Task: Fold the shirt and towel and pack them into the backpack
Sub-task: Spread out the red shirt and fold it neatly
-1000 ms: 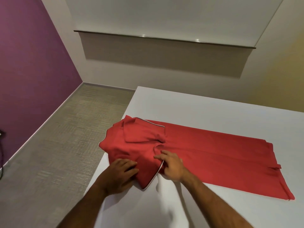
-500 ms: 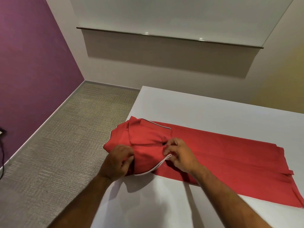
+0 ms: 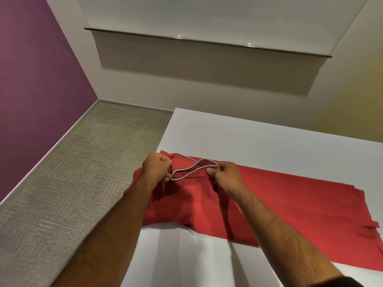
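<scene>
A red shirt [image 3: 290, 204] lies folded lengthwise across the white table [image 3: 269, 141], its collar end at the left edge. My left hand [image 3: 157, 168] pinches the left side of the grey-trimmed collar [image 3: 192, 169]. My right hand [image 3: 226, 175] pinches the collar's right side. Both hands hold that end lifted a little off the table, and the collar opening gapes between them. No towel or backpack is in view.
The table's left edge [image 3: 163, 139] drops to a carpeted floor [image 3: 83, 172]. A purple wall [image 3: 31, 90] stands at the left and a pale wall with a window blind [image 3: 207, 38] at the back.
Both hands have gone from the shirt's near sleeve area up to the collar, gripped it on each side and raised it. The camera has tilted, so the shirt sits lower in view.
</scene>
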